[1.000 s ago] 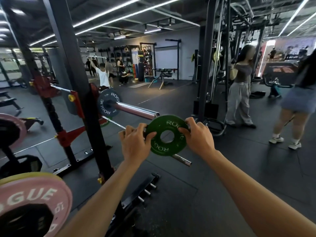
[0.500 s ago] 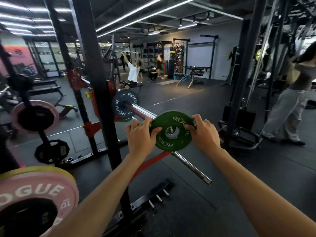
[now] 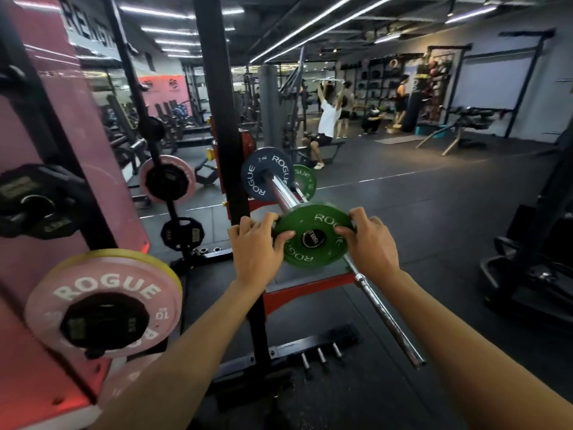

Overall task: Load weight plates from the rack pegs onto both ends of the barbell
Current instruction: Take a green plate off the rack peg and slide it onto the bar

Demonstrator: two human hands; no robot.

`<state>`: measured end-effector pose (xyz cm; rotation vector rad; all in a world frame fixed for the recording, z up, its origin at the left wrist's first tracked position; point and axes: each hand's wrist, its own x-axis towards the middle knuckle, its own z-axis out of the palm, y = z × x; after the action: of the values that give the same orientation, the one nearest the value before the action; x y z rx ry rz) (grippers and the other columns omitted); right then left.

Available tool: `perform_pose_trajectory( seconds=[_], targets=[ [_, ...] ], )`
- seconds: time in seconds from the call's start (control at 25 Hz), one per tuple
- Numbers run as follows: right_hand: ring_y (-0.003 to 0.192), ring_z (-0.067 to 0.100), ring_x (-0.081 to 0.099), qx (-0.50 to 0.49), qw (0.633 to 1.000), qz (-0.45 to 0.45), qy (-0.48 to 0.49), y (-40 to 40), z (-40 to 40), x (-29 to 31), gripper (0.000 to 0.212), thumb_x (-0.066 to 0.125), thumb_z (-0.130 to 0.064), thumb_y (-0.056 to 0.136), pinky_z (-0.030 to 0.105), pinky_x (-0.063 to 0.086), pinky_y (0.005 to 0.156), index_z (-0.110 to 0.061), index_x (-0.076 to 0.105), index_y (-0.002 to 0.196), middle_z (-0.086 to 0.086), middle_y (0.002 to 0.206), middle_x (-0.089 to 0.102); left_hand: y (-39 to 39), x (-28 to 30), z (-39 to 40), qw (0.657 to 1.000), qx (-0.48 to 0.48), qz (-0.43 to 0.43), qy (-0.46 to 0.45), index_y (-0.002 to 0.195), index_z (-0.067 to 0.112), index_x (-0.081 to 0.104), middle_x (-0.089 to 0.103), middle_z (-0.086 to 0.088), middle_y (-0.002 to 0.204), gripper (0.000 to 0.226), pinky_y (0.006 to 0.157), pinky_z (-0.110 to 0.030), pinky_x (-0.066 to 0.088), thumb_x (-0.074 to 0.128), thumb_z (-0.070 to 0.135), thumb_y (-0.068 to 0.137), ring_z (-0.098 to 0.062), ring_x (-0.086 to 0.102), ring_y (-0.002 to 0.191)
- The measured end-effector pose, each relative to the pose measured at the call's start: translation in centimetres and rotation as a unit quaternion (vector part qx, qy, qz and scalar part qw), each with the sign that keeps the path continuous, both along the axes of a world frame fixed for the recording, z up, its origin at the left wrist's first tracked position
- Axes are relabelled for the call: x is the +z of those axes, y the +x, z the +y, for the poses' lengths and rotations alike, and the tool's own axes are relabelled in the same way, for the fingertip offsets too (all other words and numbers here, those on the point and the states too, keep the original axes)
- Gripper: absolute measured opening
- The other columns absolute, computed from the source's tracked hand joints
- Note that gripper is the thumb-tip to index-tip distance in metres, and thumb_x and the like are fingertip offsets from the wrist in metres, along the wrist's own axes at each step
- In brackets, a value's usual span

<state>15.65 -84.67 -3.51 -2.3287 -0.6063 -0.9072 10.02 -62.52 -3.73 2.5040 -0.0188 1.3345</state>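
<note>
Both hands, left [image 3: 254, 243] and right [image 3: 369, 240], grip green ROGUE plate [image 3: 313, 234] on barbell sleeve [image 3: 280, 193]; blue ROGUE plate [image 3: 266, 173] behind.

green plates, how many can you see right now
2. One green plate is on the end of the barbell sleeve, held by the left hand and right hand. A second green plate shows behind the blue plate. Others may be hidden.

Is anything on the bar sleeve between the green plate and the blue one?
Nothing visible. The green plate sits on the sleeve's end; bare sleeve runs to the blue plate.
</note>
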Motion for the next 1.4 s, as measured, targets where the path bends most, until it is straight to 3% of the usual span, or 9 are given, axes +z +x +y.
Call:
perform_pose_trajectory(
  seconds=[0.16, 0.36, 0.64, 1.0, 1.4],
  targets=[
    [0.075, 0.027, 0.056, 0.035, 0.999, 0.012, 0.002, 1.9, 0.0, -0.3, 0.03, 0.053, -0.041, 0.095, 0.039, 0.045, 0.063, -0.013, 0.049, 0.103, 0.0, 0.074, 0.059, -0.4, -0.1, -0.9, 0.998, 0.054, -0.003, 0.005, 0.103, 0.021, 0.064, 0.065, 0.008, 0.074, 0.038, 0.077, -0.033, 0.023, 0.068, 0.054, 0.085, -0.022, 0.054, 0.08],
    [0.095, 0.032, 0.058, 0.038, 0.997, 0.038, -0.055, 4.9, 0.8, -0.1, 0.035, 0.051, -0.042, 0.096, 0.044, 0.047, 0.078, -0.012, 0.05, 0.115, 0.011, 0.103, 0.064, 0.5, 0.3, -1.3, 0.994, 0.11, 0.022, -0.009, 0.111, 0.023, 0.063, 0.066, 0.008, 0.08, 0.042, 0.081, -0.04, 0.033, 0.068, 0.056, 0.085, -0.022, 0.057, 0.084],
    [0.1, 0.034, 0.057, 0.051, 0.996, 0.025, -0.064, 8.9, 2.0, 0.0, 0.043, 0.057, -0.047, 0.091, 0.05, 0.051, 0.077, -0.014, 0.048, 0.116, 0.014, 0.109, 0.061, 3.9, -0.1, 0.1, 0.991, 0.127, 0.024, -0.039, 0.118, 0.02, 0.061, 0.067, 0.004, 0.101, 0.049, 0.088, -0.047, 0.04, 0.07, 0.055, 0.083, -0.022, 0.058, 0.097],
    [0.118, 0.035, 0.047, 0.056, 0.997, 0.043, -0.029, 18.1, 7.2, 0.7, 0.069, 0.057, -0.058, 0.088, 0.05, 0.046, 0.089, -0.008, 0.042, 0.135, 0.016, 0.129, 0.051, 13.5, -1.2, 5.6, 0.985, 0.163, 0.001, -0.049, 0.116, 0.016, 0.062, 0.066, 0.001, 0.102, 0.058, 0.086, -0.043, 0.036, 0.07, 0.061, 0.08, -0.023, 0.058, 0.097],
    [0.12, 0.034, 0.045, 0.019, 0.996, 0.062, -0.059, 32.1, 14.7, 1.2, 0.079, 0.055, -0.066, 0.084, 0.049, 0.045, 0.088, -0.011, 0.038, 0.139, 0.015, 0.132, 0.047, 27.2, -1.2, 13.5, 0.984, 0.171, -0.008, -0.057, 0.121, 0.014, 0.057, 0.063, -0.003, 0.112, 0.066, 0.089, -0.046, 0.039, 0.067, 0.065, 0.08, -0.026, 0.056, 0.103]
  ],
)
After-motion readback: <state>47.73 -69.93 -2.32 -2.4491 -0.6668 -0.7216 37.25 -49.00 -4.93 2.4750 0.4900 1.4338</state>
